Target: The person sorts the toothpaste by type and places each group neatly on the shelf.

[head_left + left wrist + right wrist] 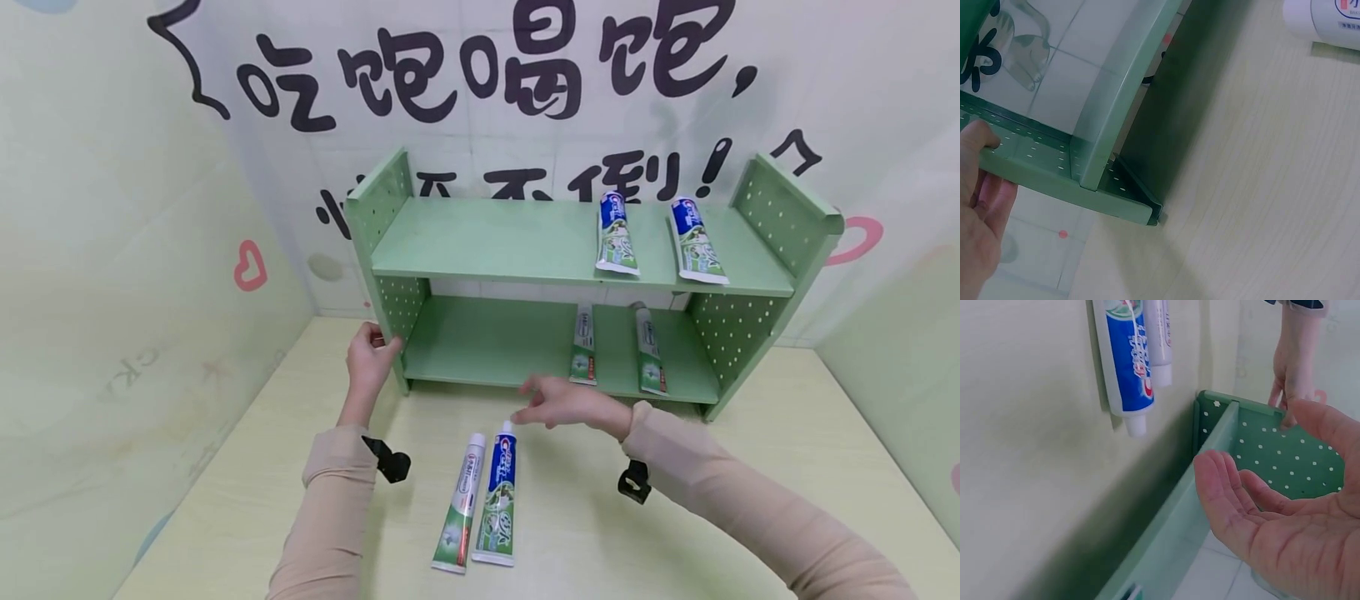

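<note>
My left hand (369, 360) grips the front edge of the green shelf's left side panel (1041, 178), thumb on the inner face and fingers outside it. In the head view my right hand (566, 402) hovers before the lower shelf board, its fingers loosely bent and holding nothing. Just below its fingertips lies a blue-and-green toothpaste tube (498, 500), its white cap toward the shelf. Beside that, on its left, is a white-and-green toothpaste tube (461, 504). The right wrist view shows the palm (1297, 537) with nothing in it.
The two-tier green shelf (487, 237) stands against the wall. Two blue-and-green tubes (617, 233) (697, 240) lie on its upper board, right of the middle. Two white-and-green tubes (583, 343) (649, 348) lie on the lower board. The pale wooden table (600, 533) extends in front.
</note>
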`<action>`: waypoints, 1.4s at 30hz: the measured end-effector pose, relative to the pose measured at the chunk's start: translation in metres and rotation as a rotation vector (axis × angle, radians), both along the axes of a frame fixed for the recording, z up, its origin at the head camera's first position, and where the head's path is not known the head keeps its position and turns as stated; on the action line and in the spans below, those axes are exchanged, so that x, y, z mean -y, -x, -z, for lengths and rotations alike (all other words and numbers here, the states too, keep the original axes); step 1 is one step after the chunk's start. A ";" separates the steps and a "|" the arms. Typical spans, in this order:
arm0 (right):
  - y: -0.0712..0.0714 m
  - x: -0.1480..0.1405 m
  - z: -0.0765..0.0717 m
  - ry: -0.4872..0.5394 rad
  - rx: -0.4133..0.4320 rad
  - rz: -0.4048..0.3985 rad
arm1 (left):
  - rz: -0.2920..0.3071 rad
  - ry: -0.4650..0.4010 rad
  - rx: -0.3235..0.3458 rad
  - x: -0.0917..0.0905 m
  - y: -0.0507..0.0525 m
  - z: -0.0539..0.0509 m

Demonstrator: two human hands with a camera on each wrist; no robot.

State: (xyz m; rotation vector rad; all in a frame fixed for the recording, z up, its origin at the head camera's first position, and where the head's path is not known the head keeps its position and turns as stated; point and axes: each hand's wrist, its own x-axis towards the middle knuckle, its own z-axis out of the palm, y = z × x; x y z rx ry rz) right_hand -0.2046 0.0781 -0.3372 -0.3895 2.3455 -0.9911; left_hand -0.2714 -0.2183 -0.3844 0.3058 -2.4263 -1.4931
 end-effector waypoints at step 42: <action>-0.041 0.037 0.090 0.204 0.096 0.254 | -0.005 0.004 -0.009 0.000 -0.001 0.001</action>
